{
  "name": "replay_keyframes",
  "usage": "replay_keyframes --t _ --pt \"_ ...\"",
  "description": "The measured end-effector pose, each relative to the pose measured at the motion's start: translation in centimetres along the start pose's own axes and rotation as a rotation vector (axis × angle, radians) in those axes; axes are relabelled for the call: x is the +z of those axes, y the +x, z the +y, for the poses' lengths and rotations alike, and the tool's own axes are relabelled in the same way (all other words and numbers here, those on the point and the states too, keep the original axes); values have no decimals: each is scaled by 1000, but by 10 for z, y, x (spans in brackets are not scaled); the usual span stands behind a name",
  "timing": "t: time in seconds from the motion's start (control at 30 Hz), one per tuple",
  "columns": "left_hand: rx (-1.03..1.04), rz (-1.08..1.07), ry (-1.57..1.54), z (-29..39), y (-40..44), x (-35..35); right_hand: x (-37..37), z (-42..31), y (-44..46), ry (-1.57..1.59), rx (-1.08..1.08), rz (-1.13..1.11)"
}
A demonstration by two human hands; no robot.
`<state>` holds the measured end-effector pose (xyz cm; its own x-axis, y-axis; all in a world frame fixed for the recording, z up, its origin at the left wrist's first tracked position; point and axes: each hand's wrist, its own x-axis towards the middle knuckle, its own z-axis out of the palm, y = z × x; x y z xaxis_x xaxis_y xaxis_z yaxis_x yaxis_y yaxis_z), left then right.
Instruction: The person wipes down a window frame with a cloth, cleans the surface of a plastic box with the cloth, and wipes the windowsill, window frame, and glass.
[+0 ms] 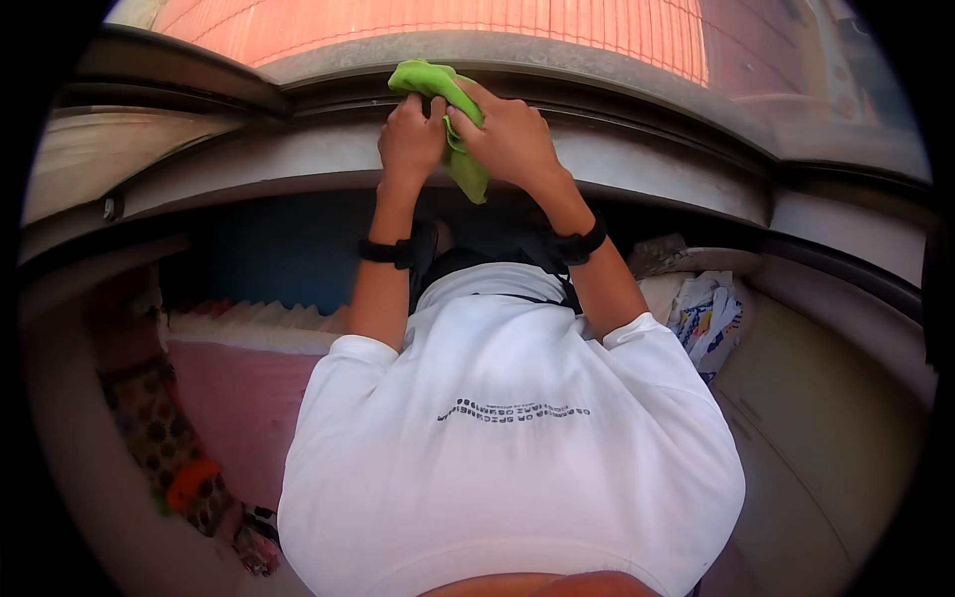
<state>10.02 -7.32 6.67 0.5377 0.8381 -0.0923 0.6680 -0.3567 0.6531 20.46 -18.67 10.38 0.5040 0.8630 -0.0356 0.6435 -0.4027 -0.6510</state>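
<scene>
A bright green cloth (466,171) is bunched between my two hands above the window ledge, one end hanging down toward me. My left hand (409,139) is closed on its left side, with the thumb up against the cloth. From the right, my right hand (507,137) grips the same cloth with its fingers wrapped over the top. Under and beyond the hands run the pale ledge (288,164) and the dark window track (348,97). Whether the cloth touches the track, I cannot tell.
Glass panes with dark frames (179,75) flank the opening at left and right. Outside lies a reddish ribbed surface (477,25). Below the ledge are a pink cloth-covered surface (239,398) on the left and a patterned plastic bag (708,316) on the right.
</scene>
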Motion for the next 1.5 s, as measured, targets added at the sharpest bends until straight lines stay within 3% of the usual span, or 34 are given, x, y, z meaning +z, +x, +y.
replay_keyframes --t 0.27,0.37,0.43,0.47,0.53,0.63,0.7,0.77,0.97,1.03,1.17,1.23,1.3,1.37,1.43,1.5 --pt "102 -232 -96 125 -37 98 -105 110 -68 149 98 131" --pt "206 -386 -355 167 -45 146 -136 161 -95 301 122 255" --pt "338 -546 -605 203 -53 165 -148 196 -112 727 144 423" --pt "351 -560 -609 218 -58 173 -151 204 -120 718 149 441" --pt "622 -546 -603 241 -74 185 -160 217 -136 983 192 573" --pt "603 -670 -605 252 -92 178 -161 200 -141 1224 292 679" --pt "631 -616 -580 245 -91 183 -156 199 -138 1230 280 673" --pt "526 -676 -644 233 -88 177 -146 204 -133 1096 207 590" --pt "497 -604 -611 209 -78 146 -130 185 -109 1033 94 636" --pt "453 -615 -594 195 -74 132 -124 190 -109 981 128 466" --pt "391 -514 -508 152 -50 103 -123 185 -100 667 137 580" --pt "313 -419 -535 146 -43 86 -121 183 -86 826 169 762" --pt "307 -456 -484 143 -42 89 -109 171 -66 778 149 682" --pt "369 -406 -762 137 -37 114 -91 150 -49 673 113 535" --pt "411 -275 -723 138 -34 105 -88 113 -39 596 45 526" --pt "202 -281 -863 127 -30 89 -84 99 -31 621 39 515"
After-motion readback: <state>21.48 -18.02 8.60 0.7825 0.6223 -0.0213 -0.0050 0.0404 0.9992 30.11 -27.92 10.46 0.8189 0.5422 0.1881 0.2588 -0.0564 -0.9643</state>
